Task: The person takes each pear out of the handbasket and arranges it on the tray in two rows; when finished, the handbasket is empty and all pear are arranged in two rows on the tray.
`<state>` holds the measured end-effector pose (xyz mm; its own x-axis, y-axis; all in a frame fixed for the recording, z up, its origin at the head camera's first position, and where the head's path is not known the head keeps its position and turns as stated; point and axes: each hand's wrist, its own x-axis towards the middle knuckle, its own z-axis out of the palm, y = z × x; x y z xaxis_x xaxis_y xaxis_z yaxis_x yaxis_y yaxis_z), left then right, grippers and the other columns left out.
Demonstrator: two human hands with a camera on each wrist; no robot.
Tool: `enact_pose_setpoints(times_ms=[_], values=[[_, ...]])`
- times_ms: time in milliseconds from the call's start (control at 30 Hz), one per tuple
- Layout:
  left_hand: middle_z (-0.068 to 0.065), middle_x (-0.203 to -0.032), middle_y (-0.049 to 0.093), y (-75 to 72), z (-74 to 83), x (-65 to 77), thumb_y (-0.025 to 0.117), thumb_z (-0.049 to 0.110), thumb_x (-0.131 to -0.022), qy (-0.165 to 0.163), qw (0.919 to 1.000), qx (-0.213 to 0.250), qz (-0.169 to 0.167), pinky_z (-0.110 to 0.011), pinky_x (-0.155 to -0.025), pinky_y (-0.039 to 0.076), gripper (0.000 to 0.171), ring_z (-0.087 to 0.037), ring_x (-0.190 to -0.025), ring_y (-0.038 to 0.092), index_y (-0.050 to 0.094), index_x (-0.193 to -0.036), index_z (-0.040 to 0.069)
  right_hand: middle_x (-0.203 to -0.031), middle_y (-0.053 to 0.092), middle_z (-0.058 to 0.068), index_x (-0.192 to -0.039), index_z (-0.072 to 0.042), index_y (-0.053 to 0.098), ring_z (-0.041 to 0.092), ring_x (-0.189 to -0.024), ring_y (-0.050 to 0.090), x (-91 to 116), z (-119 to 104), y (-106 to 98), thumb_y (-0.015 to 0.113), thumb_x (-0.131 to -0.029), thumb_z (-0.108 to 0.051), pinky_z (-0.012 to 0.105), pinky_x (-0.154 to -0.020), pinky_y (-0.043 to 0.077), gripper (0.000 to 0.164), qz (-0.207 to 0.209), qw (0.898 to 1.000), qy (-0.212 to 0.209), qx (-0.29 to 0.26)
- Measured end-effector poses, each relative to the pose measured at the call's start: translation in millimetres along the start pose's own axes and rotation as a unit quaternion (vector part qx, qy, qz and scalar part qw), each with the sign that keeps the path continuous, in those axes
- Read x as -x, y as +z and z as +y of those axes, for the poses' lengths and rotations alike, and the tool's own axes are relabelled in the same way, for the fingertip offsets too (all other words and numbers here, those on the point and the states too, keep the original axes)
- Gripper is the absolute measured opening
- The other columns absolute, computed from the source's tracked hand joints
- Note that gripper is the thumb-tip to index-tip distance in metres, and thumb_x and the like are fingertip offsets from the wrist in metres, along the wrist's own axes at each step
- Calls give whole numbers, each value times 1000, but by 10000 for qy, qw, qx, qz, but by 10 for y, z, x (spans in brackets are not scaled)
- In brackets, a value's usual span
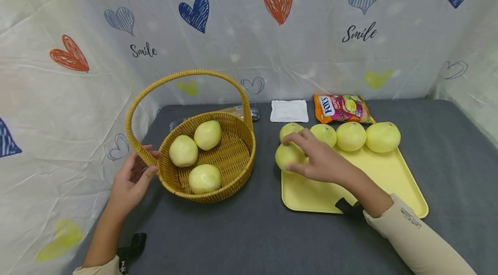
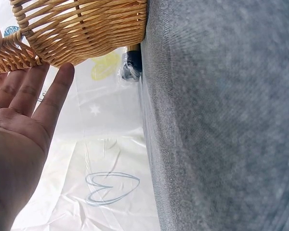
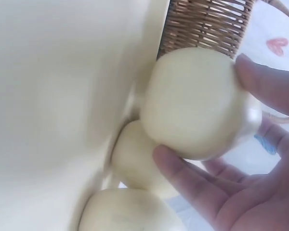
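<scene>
My right hand (image 1: 317,158) grips a round, pale yellow-green fruit (image 1: 288,157) at the left edge of a yellow tray (image 1: 373,175). In the right wrist view, thumb and fingers curve round that fruit (image 3: 195,103), with two more fruits beside it. On the left, my left hand (image 1: 132,180) holds a woven wicker basket (image 1: 239,171) by the base of its tall handle (image 1: 136,145), thumb in front and fingers behind. Three similar fruits (image 1: 205,178) lie inside the basket. The left wrist view shows the left fingers (image 2: 53,98) against the wicker.
Several more fruits (image 1: 351,136) line the tray's back edge. Behind the tray lie a white packet (image 1: 289,111) and a FOX'S candy bag (image 1: 342,109). A clear plastic package (image 1: 254,112) is partly hidden behind the basket. A cloth with printed hearts hangs behind the grey table (image 1: 241,236).
</scene>
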<state>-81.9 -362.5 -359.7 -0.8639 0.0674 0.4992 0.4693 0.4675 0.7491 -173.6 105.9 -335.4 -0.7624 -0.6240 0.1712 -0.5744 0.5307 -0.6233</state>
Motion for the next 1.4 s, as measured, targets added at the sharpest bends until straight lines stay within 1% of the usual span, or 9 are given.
enact_pose_setpoints(times_ms=[233, 400, 533, 733, 833, 1000, 1100, 1233, 1400], values=[[-34, -120, 56, 8, -22, 11, 57, -19, -92, 97, 9999, 91, 27, -18, -85, 53, 55, -22, -116, 62, 45, -144, -5, -99, 53, 5, -121, -19, 56, 20, -77, 51, 38, 10, -38, 85, -82, -24, 35, -65, 44, 49, -201, 9980, 304, 510], [-36, -120, 56, 10, -25, 15, 57, -19, -93, 135, 9999, 75, 19, -18, -84, 53, 54, -22, -116, 62, 45, -144, -5, -98, 54, 4, -119, -19, 56, 19, -75, 52, 50, -14, -35, 88, -79, -21, 34, -62, 45, 50, -211, 9959, 258, 839], [-34, -121, 56, 10, -19, 16, 57, -18, -93, 55, 10000, 77, 14, -18, -84, 53, 55, -21, -116, 62, 45, -145, -4, -100, 54, 5, -117, -16, 57, 21, -79, 53, 55, -32, -15, 89, -77, -18, 35, -66, 46, 51, -126, 9946, 151, 1021], [-35, -119, 56, 13, -44, 17, 56, -19, -93, 269, 9995, 185, 28, -18, -84, 53, 54, -21, -114, 63, 45, -144, -7, -102, 56, 7, -114, -11, 60, 24, -85, 52, 46, -71, -6, 91, -75, -15, 38, -73, 46, 50, -45, 9934, -52, 1147], [-35, -119, 56, 15, -42, 18, 56, -19, -93, 251, 9995, 168, 31, -18, -84, 53, 54, -21, -114, 63, 45, -144, -6, -105, 57, 6, -110, -10, 64, 23, -87, 51, 7, -99, 8, 90, -76, -19, 37, -75, 45, 44, 74, 9936, -145, 1120], [-36, -119, 55, 8, -30, 17, 56, -19, -93, 220, 9996, 159, 28, -18, -86, 52, 54, -22, -115, 62, 45, -144, -6, -105, 59, 7, -103, -11, 67, 23, -91, 52, -149, -233, 71, 83, -84, -23, 38, -78, 46, 27, 416, 9934, -406, 986], [-37, -118, 55, 2, -32, 15, 57, -19, -93, 242, 9995, 213, 32, -18, -86, 52, 53, -22, -115, 62, 45, -143, -7, -107, 60, 5, -103, -11, 68, 21, -95, 55, -295, -361, 140, 79, -89, -21, 39, -82, 49, 20, 505, 9948, -570, 677], [-35, -119, 56, 1, -24, 12, 57, -19, -92, 164, 9998, 146, 34, -18, -86, 53, 54, -22, -115, 62, 45, -143, -6, -108, 59, 4, -104, -10, 68, 18, -91, 57, -525, -500, 295, 75, -92, -18, 35, -79, 51, 16, 536, 9946, -847, 251], [-31, -121, 58, 7, -1, 13, 57, -20, -92, 51, 10000, 36, 30, -18, -86, 53, 56, -20, -115, 63, 46, -144, -4, -108, 59, 4, -105, -10, 67, 17, -84, 57, -790, -622, 489, 71, -94, -16, 32, -73, 50, 13, 567, 9918, -1008, 541]])
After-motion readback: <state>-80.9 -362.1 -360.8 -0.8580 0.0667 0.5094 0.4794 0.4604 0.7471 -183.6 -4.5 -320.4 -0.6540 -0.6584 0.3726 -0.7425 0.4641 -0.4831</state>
